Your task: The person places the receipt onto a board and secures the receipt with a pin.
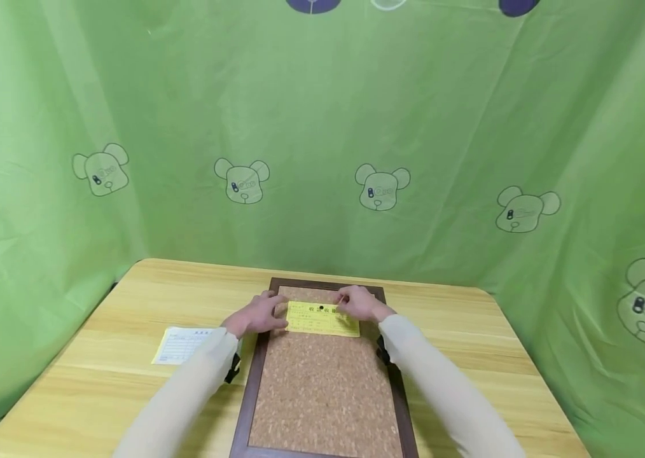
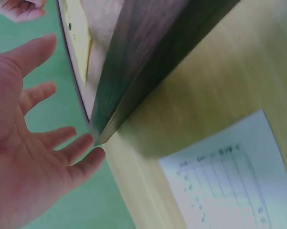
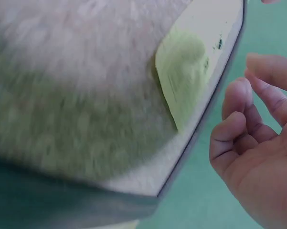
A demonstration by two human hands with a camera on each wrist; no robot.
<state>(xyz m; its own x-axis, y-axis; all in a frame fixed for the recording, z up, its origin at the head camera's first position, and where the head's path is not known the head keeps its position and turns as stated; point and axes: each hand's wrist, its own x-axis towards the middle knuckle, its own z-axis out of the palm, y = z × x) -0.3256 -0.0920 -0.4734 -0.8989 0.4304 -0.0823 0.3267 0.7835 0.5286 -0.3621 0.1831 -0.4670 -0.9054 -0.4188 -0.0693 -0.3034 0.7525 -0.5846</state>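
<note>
At the far end of the cork board (image 1: 322,388), both hands frame a yellow slip (image 1: 322,319).

Left hand (image 1: 256,315): fingers straight and loosely spread, tips at the slip's left edge; the left wrist view shows the palm open and holding nothing. Whether the tips press the paper cannot be told.

Right hand (image 1: 360,303): fingers loosely curled at the slip's upper right corner; the right wrist view shows nothing between them. Contact with the paper is unclear.

Yellow slip: printed form, lying flat on the cork near the board's far edge, with a dark pin head (image 1: 321,308) at its top centre.

Cork board: dark brown wooden frame, flat on the table (image 1: 471,331).

White form sheet (image 1: 182,345): ruled, flat on the table, left of the board, apart from it.

Step in hand, as judged: seating and smoothing the slip on the cork. The next move would call for holding the paper square while a corner is fixed.

Surround: green cloth (image 1: 322,127) with bear print.
</note>
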